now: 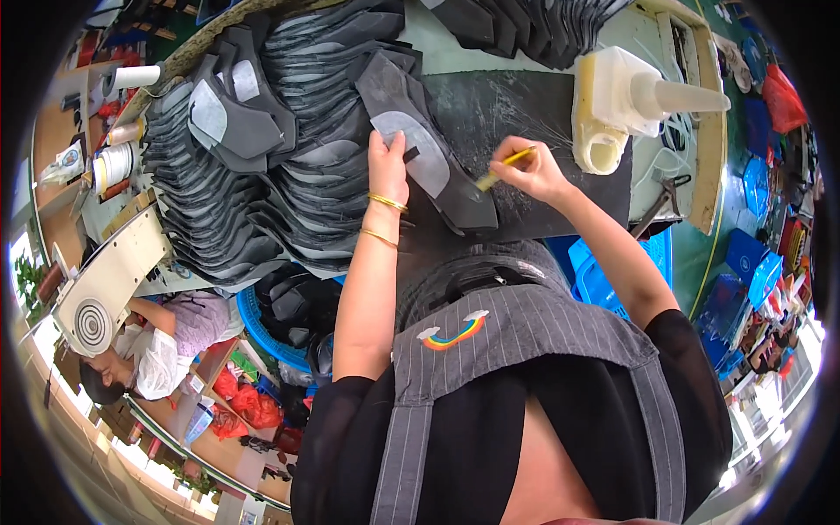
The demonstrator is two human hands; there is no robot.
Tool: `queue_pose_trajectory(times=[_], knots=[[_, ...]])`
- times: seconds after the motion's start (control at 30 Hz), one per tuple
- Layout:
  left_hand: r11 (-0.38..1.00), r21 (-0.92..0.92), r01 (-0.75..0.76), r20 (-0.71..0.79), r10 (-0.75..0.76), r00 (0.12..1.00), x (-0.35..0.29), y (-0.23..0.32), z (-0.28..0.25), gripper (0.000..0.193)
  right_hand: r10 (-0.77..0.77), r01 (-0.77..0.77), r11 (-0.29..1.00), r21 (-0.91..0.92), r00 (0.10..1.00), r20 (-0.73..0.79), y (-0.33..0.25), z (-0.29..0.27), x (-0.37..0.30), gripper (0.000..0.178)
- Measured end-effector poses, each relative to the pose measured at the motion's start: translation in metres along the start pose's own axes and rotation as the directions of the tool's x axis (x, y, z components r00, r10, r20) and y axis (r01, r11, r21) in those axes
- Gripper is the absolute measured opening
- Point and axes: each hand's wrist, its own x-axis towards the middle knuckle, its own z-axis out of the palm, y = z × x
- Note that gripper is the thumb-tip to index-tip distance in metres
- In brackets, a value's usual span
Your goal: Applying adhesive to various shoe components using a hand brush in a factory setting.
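Observation:
My left hand [389, 171] grips the edge of a long, curved dark grey sheet piece [424, 162] with a light grey patch, thumb on top. It looks like a shoe-upper part. Pinched in my right hand [538, 173] is a small yellow-handled brush [486, 181], its pale tip at the right edge of the piece. Under both lies a black work mat [525, 105], streaked with whitish marks. Beyond my right hand stands a whitish plastic bottle [612, 87] with a long cone nozzle and a short open spout.
Overlapping rows of similar dark pieces [315, 188] cover the table's left side; another stack [534, 26] lies at the far edge. Blue baskets [254, 319] stand below the table. Pliers-like tool [669, 197] lies at right. A cream machine [114, 280] and another person [162, 350] are at left.

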Motion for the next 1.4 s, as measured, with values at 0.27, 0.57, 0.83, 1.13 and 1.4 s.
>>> queue_pose_trajectory(times=[0.27,0.57,0.83,1.13,1.4], knots=[[0.987,-0.098,0.128,0.036,-0.125,0.991,-0.004,0.010,-0.005,0.013,0.001,0.003,0.992,0.124,0.999,-0.033,0.014,-0.019,-0.030,0.013],[0.861,-0.305,0.407,0.156,-0.377,0.913,0.004,0.024,-0.008,0.087,-0.272,0.277,0.884,-0.377,0.960,0.066,-0.070,0.063,0.107,0.022],[0.948,-0.064,0.311,0.099,-0.304,0.947,-0.020,0.027,-0.022,0.022,-0.053,0.141,0.937,0.321,0.962,-0.267,-0.036,0.022,0.022,0.014],[0.989,0.016,-0.146,0.316,0.134,0.939,0.067,0.173,0.078,0.018,-0.041,0.190,0.956,0.225,0.842,-0.538,0.004,-0.020,0.000,0.018],[0.873,0.426,-0.236,-0.067,0.290,0.955,0.062,0.104,0.080,0.035,0.062,0.107,0.968,0.226,0.773,-0.632,0.016,-0.063,-0.076,0.012]])
